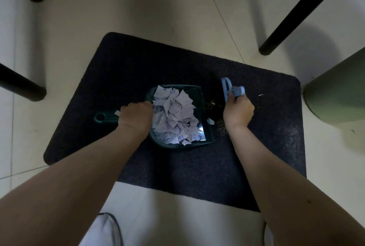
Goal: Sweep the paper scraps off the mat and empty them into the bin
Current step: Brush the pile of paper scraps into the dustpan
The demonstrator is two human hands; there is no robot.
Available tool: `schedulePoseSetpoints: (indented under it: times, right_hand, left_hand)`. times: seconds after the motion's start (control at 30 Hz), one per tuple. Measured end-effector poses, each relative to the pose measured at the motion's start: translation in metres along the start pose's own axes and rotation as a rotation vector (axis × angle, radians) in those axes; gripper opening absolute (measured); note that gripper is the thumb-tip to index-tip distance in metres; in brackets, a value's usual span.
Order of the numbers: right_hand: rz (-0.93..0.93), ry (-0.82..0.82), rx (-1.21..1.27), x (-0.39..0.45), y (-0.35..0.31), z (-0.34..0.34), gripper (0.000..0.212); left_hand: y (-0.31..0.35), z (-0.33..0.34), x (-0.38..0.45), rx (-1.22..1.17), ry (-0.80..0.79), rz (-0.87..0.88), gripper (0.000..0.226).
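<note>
Paper scraps (pixel 175 115): white torn pieces, heaped in the pan of a dark green dustpan (pixel 199 107). Nearly all lie inside the pan; one piece sits at the pan's lip on the right (pixel 211 121), another lies against the handle (pixel 117 113). A thin pale fleck shows on the mat farther right (pixel 261 95); whether it is paper cannot be told.

Dustpan: rests flat on the mat, long axis running left to right, handle with hanging hole pointing left (pixel 104 117), open lip facing right toward the brush.

Left hand (pixel 136 115): fingers curled round the handle where it joins the pan, gripping it. This hand carries the load.

Right hand (pixel 238 110): just beside the pan's open lip, fingers closed round the light blue handle of a hand brush (pixel 229 89); the bristles show beneath the wrist, at the lip.

Mat (pixel 197 170): dark, rectangular, on a pale tiled floor (pixel 158 8).

Bin (pixel 335 91): green, standing off the mat's right edge, well apart from the pan. It lies to the right, on the lip side and nearer the right hand than the left.

Judgement: sweeping looks all but finished. The pan must travel rightward, lip leading, so it likely wants tipping back first to keep the heap from sliding out.

Surroundings: black furniture legs (pixel 296 12) around the mat.
</note>
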State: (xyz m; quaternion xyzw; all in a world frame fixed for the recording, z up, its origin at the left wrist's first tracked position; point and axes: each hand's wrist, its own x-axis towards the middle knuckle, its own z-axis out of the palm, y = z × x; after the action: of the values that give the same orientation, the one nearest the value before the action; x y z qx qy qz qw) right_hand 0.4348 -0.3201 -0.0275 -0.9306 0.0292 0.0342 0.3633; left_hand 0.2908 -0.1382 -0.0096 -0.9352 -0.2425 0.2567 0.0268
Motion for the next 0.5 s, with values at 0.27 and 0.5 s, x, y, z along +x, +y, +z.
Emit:
schedulePoseSetpoints:
  times: [0.27,0.5]
  right_hand:
    - [-0.018,-0.258,0.056,-0.007,0.001,0.002,0.027]
    - [0.031,-0.023,0.093,-0.001,-0.003,-0.011,0.029]
  left_hand:
    - [-0.006,0.000,0.004,0.007,-0.015,-0.004,0.030]
    - [-0.017,0.005,-0.002,0.010,-0.016,-0.013,0.028]
